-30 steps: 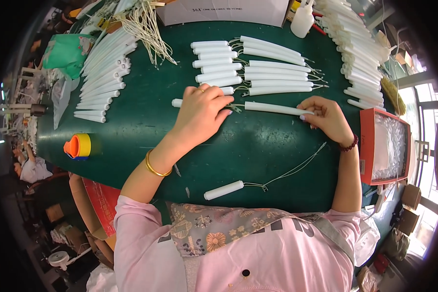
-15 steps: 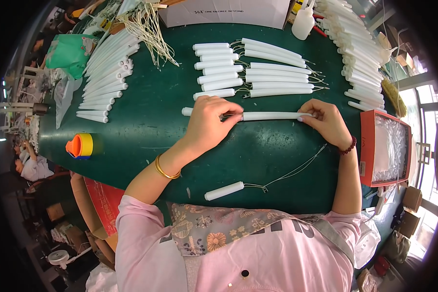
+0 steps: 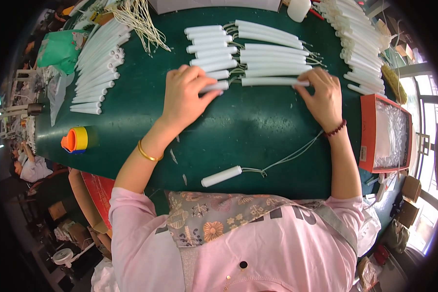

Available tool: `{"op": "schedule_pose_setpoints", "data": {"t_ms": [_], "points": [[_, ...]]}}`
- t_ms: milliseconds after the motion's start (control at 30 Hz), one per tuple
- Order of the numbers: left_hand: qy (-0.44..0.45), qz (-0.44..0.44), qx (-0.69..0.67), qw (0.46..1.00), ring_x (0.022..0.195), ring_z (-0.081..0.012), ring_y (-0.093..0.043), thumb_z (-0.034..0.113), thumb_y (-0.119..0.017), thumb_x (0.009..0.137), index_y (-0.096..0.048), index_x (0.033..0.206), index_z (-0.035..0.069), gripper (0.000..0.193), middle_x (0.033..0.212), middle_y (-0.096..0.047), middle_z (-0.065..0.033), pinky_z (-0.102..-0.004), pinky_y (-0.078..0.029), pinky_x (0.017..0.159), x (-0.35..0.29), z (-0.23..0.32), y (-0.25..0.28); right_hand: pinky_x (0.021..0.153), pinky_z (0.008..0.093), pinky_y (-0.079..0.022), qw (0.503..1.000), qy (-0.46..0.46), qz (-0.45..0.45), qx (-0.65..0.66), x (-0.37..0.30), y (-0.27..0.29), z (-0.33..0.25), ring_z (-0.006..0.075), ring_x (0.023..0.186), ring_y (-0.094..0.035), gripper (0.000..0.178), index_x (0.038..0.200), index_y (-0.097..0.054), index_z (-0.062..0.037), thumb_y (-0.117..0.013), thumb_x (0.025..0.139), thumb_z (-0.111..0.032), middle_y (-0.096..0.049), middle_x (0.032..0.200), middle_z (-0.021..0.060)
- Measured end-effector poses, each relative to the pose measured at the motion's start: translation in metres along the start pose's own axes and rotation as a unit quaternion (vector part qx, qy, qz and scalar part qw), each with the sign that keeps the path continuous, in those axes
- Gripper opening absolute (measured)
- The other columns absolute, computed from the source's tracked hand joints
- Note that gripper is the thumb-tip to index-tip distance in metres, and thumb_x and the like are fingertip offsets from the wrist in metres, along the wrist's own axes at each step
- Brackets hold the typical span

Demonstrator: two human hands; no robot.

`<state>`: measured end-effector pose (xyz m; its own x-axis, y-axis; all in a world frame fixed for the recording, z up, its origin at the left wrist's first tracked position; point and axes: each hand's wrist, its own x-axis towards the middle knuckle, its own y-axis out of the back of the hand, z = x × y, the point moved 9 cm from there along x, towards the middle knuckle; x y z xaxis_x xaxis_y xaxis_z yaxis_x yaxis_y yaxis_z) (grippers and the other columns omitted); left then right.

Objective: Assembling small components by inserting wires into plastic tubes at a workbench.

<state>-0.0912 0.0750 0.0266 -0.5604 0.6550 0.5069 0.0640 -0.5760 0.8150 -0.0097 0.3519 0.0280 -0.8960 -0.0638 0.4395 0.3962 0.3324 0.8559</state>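
My left hand (image 3: pixel 184 95) is closed round a short white tube (image 3: pixel 220 86), its thumb along the near side. A long white tube (image 3: pixel 270 82) lies in line with it, joined by thin pale wires. My right hand (image 3: pixel 323 95) pinches the far right end of that long tube, so the tip is hidden by the fingers. Just beyond are rows of short white tubes (image 3: pixel 210 50) and long white tubes (image 3: pixel 272 53), wired together in pairs. Nearer me, a single short tube (image 3: pixel 221 176) rests with its two wires (image 3: pixel 292 156) trailing to the right.
Piles of white tubes lie at the left (image 3: pixel 95 80) and right (image 3: pixel 348 46). A wire bundle (image 3: pixel 141 24) sits at the back. An orange and yellow tape roll (image 3: pixel 78 139) stands left, an orange box (image 3: pixel 370 134) right. White bottle (image 3: pixel 298 9) stands at the back.
Both hands have moved away from me, carrying the wired pair of tubes up against the near side of the rows. The view has shifted slightly too. The single short tube stays near me.
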Motion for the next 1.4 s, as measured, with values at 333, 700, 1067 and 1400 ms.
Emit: {"op": "schedule_pose_setpoints", "data": {"t_ms": [333,700,1067,1400], "points": [[-0.006,-0.357,-0.073,0.931,0.091,-0.0260,-0.059,0.050,-0.093,0.069,-0.069,0.083,0.012,0.047,0.088,-0.058,-0.0052,-0.0440,-0.038,0.088,-0.064,0.110,0.002,0.083,0.0391,-0.049,0.863,0.158,-0.404,0.260,-0.055,-0.018,-0.110,0.0255,0.094,-0.066,0.028,0.102,-0.069,-0.0120,-0.086,0.081,-0.020,-0.065,0.100,0.0042],[0.079,-0.253,0.102,0.959,0.094,-0.0277,-0.063,0.026,-0.086,0.083,-0.069,0.093,0.011,0.025,0.094,-0.064,-0.0065,-0.0432,-0.042,0.085,-0.043,0.032,0.026,0.076,0.0346,-0.057,0.924,0.021,-0.279,0.262,-0.029,-0.032,-0.073,0.0226,0.087,-0.073,0.020,0.112,-0.073,-0.0054,-0.071,0.092,-0.002,-0.075,0.100,0.0089],[-0.029,-0.075,-0.033,0.996,0.104,-0.0226,-0.067,0.028,-0.087,0.083,-0.076,0.110,0.011,0.033,0.112,-0.072,-0.0013,-0.0411,-0.042,0.092,0.024,0.080,-0.017,0.077,0.0328,-0.056,0.956,0.002,-0.182,0.231,-0.008,0.007,-0.007,0.0224,0.087,-0.068,0.025,0.116,-0.078,-0.0037,-0.073,0.092,0.000,-0.078,0.107,0.0084],[-0.060,-0.039,-0.060,0.996,0.085,-0.0195,-0.067,0.024,-0.086,0.084,-0.080,0.097,0.013,0.018,0.085,-0.074,0.0011,-0.0375,-0.041,0.084,0.038,0.078,-0.051,0.076,0.0318,-0.055,0.964,-0.064,-0.151,0.210,-0.010,0.023,0.020,0.0198,0.090,-0.071,0.021,0.113,-0.081,-0.0051,-0.075,0.094,-0.003,-0.080,0.107,0.0078]]}}
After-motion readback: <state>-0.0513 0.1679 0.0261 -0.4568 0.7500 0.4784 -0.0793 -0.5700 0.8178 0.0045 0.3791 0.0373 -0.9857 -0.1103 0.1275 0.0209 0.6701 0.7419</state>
